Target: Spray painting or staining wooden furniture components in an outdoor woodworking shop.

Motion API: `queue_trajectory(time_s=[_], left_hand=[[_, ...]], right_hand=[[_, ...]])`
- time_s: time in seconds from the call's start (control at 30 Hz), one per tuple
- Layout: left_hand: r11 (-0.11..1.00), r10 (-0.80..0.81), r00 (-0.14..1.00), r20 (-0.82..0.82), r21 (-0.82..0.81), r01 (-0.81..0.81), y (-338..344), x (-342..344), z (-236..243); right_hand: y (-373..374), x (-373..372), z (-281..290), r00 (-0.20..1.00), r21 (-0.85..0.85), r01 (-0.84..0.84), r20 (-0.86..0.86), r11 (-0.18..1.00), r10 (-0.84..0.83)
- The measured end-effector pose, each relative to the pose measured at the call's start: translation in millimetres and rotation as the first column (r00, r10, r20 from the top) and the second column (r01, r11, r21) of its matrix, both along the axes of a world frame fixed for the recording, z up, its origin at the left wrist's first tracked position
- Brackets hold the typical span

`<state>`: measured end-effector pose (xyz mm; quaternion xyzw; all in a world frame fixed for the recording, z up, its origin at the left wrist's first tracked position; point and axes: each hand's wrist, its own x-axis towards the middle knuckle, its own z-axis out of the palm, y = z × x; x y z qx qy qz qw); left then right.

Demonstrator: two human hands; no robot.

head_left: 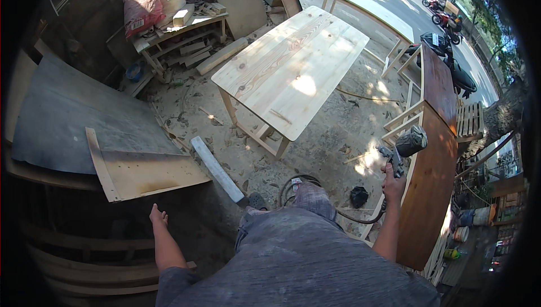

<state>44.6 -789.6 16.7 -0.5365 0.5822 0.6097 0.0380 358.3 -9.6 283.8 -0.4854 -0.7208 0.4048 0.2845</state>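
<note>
Spray gun [408, 145] sits grasped in the right hand [393, 185] near a brown tabletop [433, 186]. The left hand [159, 215] hangs empty.

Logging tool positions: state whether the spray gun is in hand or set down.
In hand: the right hand is wrapped around the spray gun. The left hand is empty.

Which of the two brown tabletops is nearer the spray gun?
The longer, orange-brown top, closer to the right hand gripping the spray gun. The shorter, redder top is beyond its far end.
</note>
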Motion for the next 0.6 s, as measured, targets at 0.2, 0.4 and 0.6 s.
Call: queue_trajectory(time_s=[0.2, 0.4, 0.6], left_hand=[[0.985, 0.110, 0.974, -0.197, -0.108, -0.133, -81.0, -77.8, 26.6], [0.988, 0.129, 0.960, -0.247, 0.118, -0.103, -78.8, -102.9, 12.0], [0.987, 0.122, 0.942, -0.313, -0.059, -0.148, -35.6, -112.4, -7.7]], right_hand=[[-8.6, 5.2, 21.3, 0.995, 0.037, 0.100, -0.030, 0.994, -0.099], [-15.9, 7.7, 23.7, 0.966, 0.143, 0.233, 0.077, 0.962, -0.246], [5.2, 5.0, -0.2, 0.965, 0.010, 0.242, 0.099, 0.970, -0.242]])
